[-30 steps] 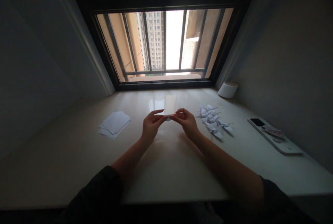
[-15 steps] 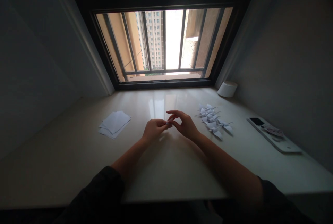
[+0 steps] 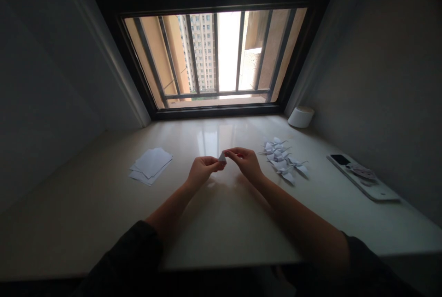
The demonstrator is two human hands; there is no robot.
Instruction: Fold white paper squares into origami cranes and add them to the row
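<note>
A small folded piece of white paper (image 3: 222,157) is pinched between both my hands above the pale desk (image 3: 224,223). My left hand (image 3: 202,170) is closed on its left side, fingers curled. My right hand (image 3: 246,162) is closed too, its fingertips pinching the paper's right edge. Both forearms reach out from dark sleeves at the bottom of the view. To the right of my right hand lies a cluster of several folded white paper cranes (image 3: 283,160). A stack of flat white sheets (image 3: 151,164) lies to the left of my left hand.
A white round container (image 3: 301,117) stands at the back right by the barred window (image 3: 214,57). A phone on a white tray-like object (image 3: 362,176) lies at the far right. Grey walls close in on both sides.
The hands dropped slightly and drew closer. The right hand's fingers, spread half a second ago, have closed back onto the small folded paper, which now stands up between the fingertips.
</note>
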